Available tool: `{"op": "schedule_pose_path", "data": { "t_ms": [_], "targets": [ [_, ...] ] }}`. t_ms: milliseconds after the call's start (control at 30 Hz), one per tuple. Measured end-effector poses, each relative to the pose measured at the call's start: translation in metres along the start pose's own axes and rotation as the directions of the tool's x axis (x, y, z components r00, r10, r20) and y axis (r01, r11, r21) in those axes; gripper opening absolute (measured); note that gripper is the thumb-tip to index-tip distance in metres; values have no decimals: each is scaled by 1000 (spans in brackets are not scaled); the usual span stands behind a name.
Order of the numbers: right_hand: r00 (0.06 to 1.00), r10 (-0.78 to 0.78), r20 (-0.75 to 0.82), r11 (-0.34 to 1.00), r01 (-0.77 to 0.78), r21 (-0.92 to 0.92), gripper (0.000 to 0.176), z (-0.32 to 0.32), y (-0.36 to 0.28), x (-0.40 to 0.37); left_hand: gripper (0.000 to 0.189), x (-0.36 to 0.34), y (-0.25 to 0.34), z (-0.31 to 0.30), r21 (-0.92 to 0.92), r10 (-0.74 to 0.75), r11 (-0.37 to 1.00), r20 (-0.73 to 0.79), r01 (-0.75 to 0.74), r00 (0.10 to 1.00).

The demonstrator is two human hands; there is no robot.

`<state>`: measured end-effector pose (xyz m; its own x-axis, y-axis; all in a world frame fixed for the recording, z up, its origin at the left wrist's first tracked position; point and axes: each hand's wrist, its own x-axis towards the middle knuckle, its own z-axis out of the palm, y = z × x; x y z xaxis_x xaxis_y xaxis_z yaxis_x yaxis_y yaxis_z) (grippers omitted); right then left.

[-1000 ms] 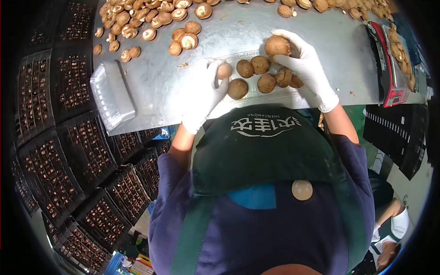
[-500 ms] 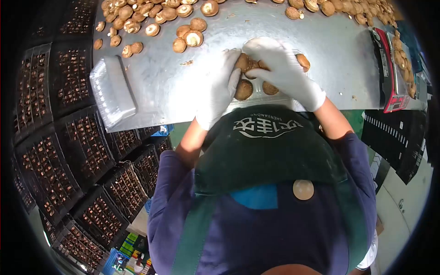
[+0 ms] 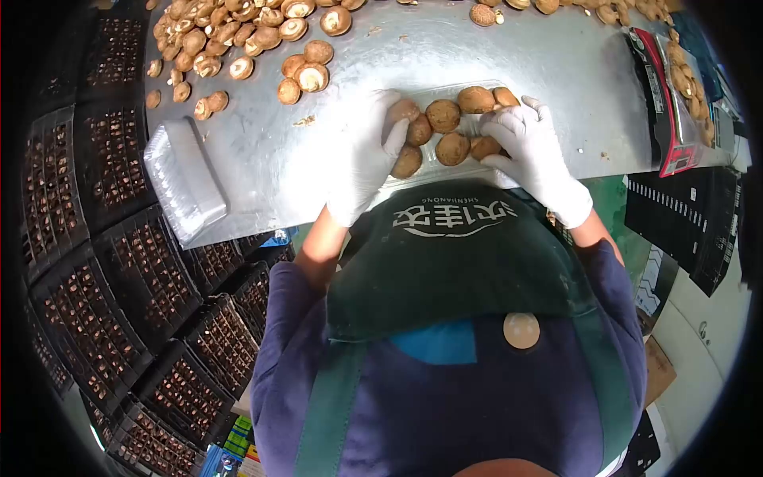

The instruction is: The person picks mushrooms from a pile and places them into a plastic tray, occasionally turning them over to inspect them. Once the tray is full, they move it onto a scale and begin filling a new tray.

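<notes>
Because the mushrooms (image 3: 443, 116) sit close in the clear tray (image 3: 430, 165), nudge them lightly by their sides: your left hand (image 3: 359, 159) half-curls about the far-left one, your right hand (image 3: 534, 153) bends part-open at the right end; whether either grips, I cannot tell.

Dark crates (image 3: 95, 318), packed with small brownish pieces, fill the left side, with bright green items (image 3: 238, 436) near their lower end. Clear, nested plastic trays (image 3: 187, 183) lie at the left end of the metal surface (image 3: 548, 48); a red-and-black object (image 3: 682, 161) sits at its right end. Beyond are a black slotted container (image 3: 683, 230), green flooring (image 3: 610, 211) and a brown box (image 3: 658, 372).
</notes>
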<state>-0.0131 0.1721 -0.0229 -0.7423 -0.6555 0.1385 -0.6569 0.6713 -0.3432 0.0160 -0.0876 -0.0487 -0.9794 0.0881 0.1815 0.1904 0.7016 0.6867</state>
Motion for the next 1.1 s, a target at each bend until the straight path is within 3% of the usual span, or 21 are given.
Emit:
{"op": "schedule_pose_path", "data": {
  "t_ms": [100, 167, 200, 267, 300, 367, 400, 433, 500, 567, 600, 633, 700, 833, 867, 900, 967, 1000, 1033, 1067, 1100],
  "targets": [
    [982, 11, 187, 1000, -10, -10, 39, 5, 7, -1, 33, 3, 5, -1, 105, 35, 994, -30, -31, 999],
    [936, 284, 206, 905, -333, 264, 34, 28, 16, 1, 32, 6, 11, -1, 117, -30, 993, -13, 31, 999],
    [941, 270, 204, 910, -319, 267, 34, 22, 11, 5, 32, 5, 12, 0, 125, -34, 991, -25, 37, 999],
    [983, 111, 149, 986, -91, -137, 31, 3, -10, 13, 32, 4, 13, 0, 151, 62, 987, -71, -51, 996],
    [986, 84, 143, 990, -67, -122, 31, 2, -11, 14, 31, 5, 12, -3, 100, 98, 991, -54, -92, 994],
    [993, 113, 20, 979, -115, 166, 33, -3, 0, 9, 32, 1, 4, -4, 80, 95, 992, 0, -95, 995],
    [949, -25, -316, 995, 55, 87, 33, -1, 3, 9, 32, 2, 2, -5, 89, 90, 992, -8, -89, 996],
    [945, 128, -301, 988, -148, -46, 55, -5, -5, 6, 31, 2, 2, -6, 29, 79, 996, -6, -79, 997],
    [958, 169, -233, 985, -158, 66, 71, 13, 7, 3, 31, 4, -1, -10, -27, 73, 997, -7, -73, 997],
    [986, 85, -143, 993, -71, 95, 80, 28, 7, -8, 32, 12, -10, -23, 44, -87, 995, -145, 94, 986],
    [994, 81, -75, 997, -79, 22, 80, 27, 2, -8, 35, 24, -33, -24, 127, -68, 988, -184, 92, 981],
    [994, 75, -77, 997, -74, 21, 80, 26, 3, -8, 39, 31, -57, -16, 299, 147, 954, -400, -22, 905],
    [993, 87, -74, 996, -85, 27, 79, 24, 4, -11, 46, 52, -82, -20, 447, 203, 894, -430, 13, 880],
    [970, 147, -196, 988, -136, 68, 64, 15, 7, 3, 51, 80, -100, -21, 540, 143, 841, -291, 39, 946],
    [956, 209, -206, 962, -162, 221, 53, 10, 5, 15, 55, 84, -101, -21, 533, 72, 844, -230, 64, 970],
    [955, 205, -216, 964, -158, 214, 53, 8, 9, 27, 58, 88, -101, -21, 527, 2, 845, -165, 87, 986],
    [991, 96, -92, 975, -76, 207, 44, 8, 21, 56, 49, 85, -92, -20, 500, 133, 866, -275, 24, 952],
    [991, 70, -112, 973, -43, 228, 40, 11, 18, 78, 45, 84, -91, -14, -91, -120, 992, -366, 93, 923],
    [983, -30, -182, 975, 68, 210, 40, 16, 12, 102, 41, 78, -87, -12, -650, -379, 752, -289, 111, 879],
    [960, -133, -247, 965, 182, 186, 40, 23, 7, 129, 38, 74, -56, -32, -883, -535, 425, -67, 199, 842],
    [939, -196, -281, 966, 235, 110, 42, 41, 6, 157, 41, 68, -62, -36, -976, -475, 181, 24, 124, 879]
  ]
}}
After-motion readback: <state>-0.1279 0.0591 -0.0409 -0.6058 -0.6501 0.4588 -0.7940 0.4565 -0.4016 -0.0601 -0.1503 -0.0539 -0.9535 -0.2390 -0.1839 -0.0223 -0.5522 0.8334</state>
